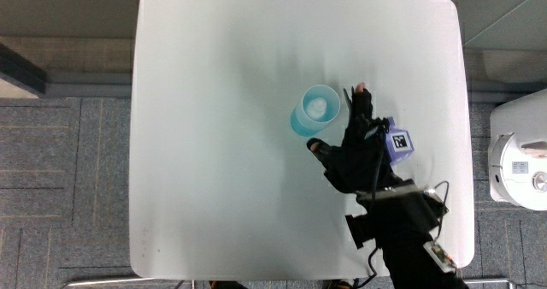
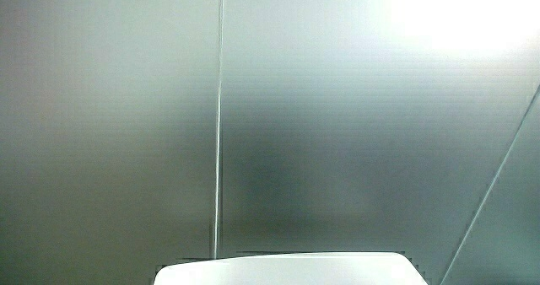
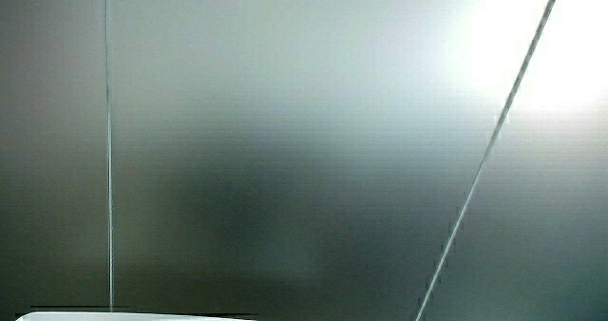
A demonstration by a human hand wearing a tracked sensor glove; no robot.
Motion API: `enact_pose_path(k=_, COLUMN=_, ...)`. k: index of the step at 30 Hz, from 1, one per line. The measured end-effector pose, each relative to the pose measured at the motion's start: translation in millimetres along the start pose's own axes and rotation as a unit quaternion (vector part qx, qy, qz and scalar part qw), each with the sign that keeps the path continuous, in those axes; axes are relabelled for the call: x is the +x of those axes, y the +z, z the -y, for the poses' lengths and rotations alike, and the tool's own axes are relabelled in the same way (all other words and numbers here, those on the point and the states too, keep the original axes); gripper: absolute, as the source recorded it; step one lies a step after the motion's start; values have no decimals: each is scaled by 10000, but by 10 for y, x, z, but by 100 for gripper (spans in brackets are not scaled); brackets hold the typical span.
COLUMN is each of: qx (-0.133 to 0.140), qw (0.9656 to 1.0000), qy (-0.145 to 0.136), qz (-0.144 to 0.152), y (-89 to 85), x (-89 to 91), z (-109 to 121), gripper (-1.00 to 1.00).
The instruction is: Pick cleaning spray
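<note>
A light blue round container point(image 1: 314, 110), seen from above with a pale cap at its middle, stands on the white table point(image 1: 214, 135); I take it for the cleaning spray. The hand point(image 1: 355, 139) in its black glove lies beside it, a little nearer to the person. One finger point(image 1: 362, 97) stretches along the container's side and the thumb point(image 1: 315, 145) points out just below it. The fingers are spread and hold nothing. The patterned cube point(image 1: 398, 141) sits on the hand's back. Both side views show only a pale wall and a strip of the table's edge point(image 2: 278, 268).
A black device with cables point(image 1: 400, 212) is strapped on the forearm near the table's edge closest to the person. A white appliance point(image 1: 518, 156) stands on the carpet floor beside the table.
</note>
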Motion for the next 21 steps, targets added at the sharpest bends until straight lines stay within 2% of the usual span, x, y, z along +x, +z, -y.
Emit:
enact_pose_path(k=1, qx=-25, qw=10000, qy=9, qz=41, y=-14, x=-25, z=-36, gripper=0)
enact_pose_path(k=4, qx=-125, qw=9995, qy=184, qz=-202, y=-63, x=-106, z=-71, gripper=0)
enact_pose_path(k=7, qx=-64, qw=9994, qy=220, qz=-251, y=-62, x=-79, z=-95, gripper=0)
enact_pose_path(k=10, qx=-37, qw=9986, qy=319, qz=-411, y=-77, x=-95, z=-106, gripper=15)
enact_pose_path(k=11, qx=-32, qw=9990, qy=282, qz=-359, y=-80, x=-103, z=-113, gripper=20)
enact_pose_path(k=15, qx=-154, qw=9983, qy=444, qz=-349, y=-105, x=-137, z=-148, gripper=40)
enact_pose_path(k=21, qx=-104, qw=9982, qy=529, qz=-269, y=-128, x=-211, z=-163, gripper=70)
